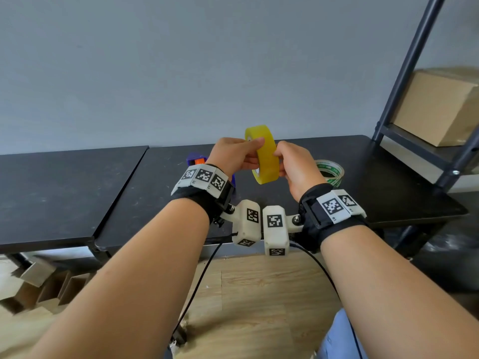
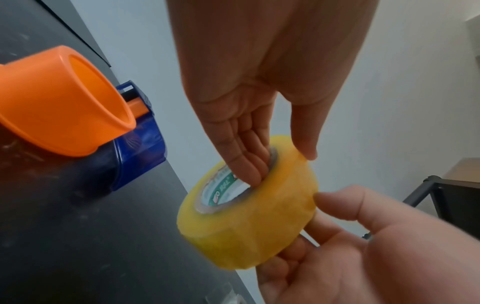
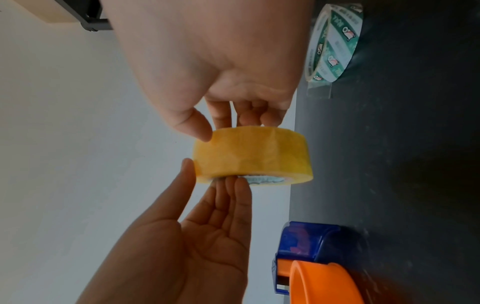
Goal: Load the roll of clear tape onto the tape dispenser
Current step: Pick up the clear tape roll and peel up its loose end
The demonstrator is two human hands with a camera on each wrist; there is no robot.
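I hold the roll of clear tape (image 1: 263, 154), yellowish with a green-printed core, in the air above the black table (image 1: 388, 182) with both hands. My left hand (image 1: 250, 154) has its fingers (image 2: 249, 162) inside the core and its thumb on the outer rim. My right hand (image 1: 281, 161) pinches the opposite side, with the thumb (image 2: 337, 204) on the outer face and the fingers (image 3: 249, 117) behind the roll. The tape dispenser (image 2: 137, 156), blue with an orange hub (image 2: 64, 102), lies on the table under my left wrist and is mostly hidden in the head view.
A second, thin roll with green print (image 1: 330, 172) lies on the table to the right of my hands. A dark metal shelf (image 1: 404, 73) holding a cardboard box (image 1: 438, 107) stands at the right. A grey wall runs along the back of the table.
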